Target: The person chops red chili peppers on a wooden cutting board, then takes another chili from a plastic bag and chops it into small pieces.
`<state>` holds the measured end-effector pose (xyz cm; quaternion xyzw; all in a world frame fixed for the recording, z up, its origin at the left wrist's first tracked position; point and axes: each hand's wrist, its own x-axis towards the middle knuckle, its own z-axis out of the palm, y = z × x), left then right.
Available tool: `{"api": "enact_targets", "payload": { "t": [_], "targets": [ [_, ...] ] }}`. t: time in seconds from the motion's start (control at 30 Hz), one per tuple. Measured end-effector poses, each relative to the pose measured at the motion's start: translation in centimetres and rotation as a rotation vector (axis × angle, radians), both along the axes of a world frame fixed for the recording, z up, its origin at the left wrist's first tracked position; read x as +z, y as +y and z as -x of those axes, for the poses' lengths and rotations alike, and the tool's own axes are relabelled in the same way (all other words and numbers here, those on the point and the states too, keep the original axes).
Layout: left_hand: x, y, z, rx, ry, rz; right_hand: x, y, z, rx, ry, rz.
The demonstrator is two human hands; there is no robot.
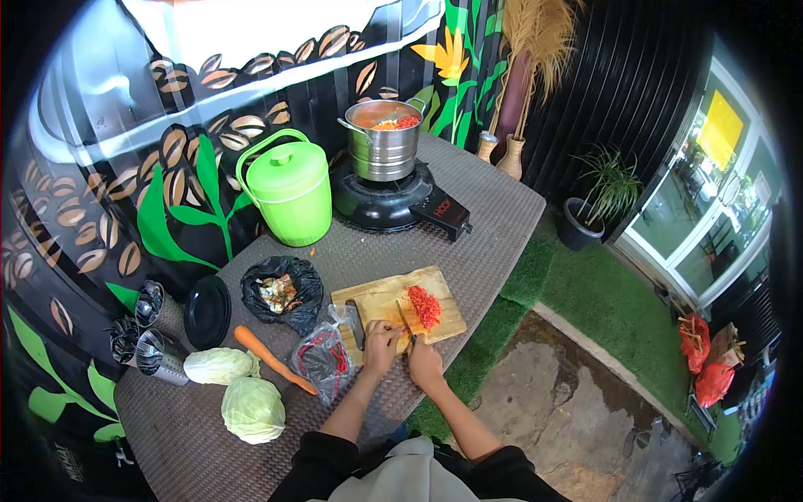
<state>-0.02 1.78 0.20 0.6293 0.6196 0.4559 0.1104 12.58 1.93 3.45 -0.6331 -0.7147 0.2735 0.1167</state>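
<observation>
My right hand [425,361] is closed around the handle of a knife [405,316], its blade pointing away from me over the wooden cutting board [351,294]. Close beside the blade, my left hand [381,346] has its fingers bunched together at the board. A small reddish bit shows at its fingertips, too small to name. Finely chopped red pieces [423,308] lie heaped on the board's right half, just beyond the knife. Left of the board is a clear plastic bag [314,381] with thin red chillies [335,355] in it.
A carrot [272,361], pale cabbages [253,410], and a black bag [311,289] of scraps lie left. Cutlery holders [167,360] stand beyond. At the back are a green lidded bucket [293,188] and a steel pot [383,159] on a portable stove [381,205].
</observation>
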Motion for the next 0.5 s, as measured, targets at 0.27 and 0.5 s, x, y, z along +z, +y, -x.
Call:
{"api": "enact_targets", "payload": {
  "t": [0.27, 0.5],
  "targets": [
    [0.1, -0.2, 0.0, 0.017, 0.018, -0.025, -0.1, 1.8, -0.9, 0.165, -0.056, -0.07],
    [-0.2, -0.3, 0.1, 0.005, 0.015, -0.007, -0.6, 1.5, -0.4, 0.053, -0.06, -0.05]
  ]
}}
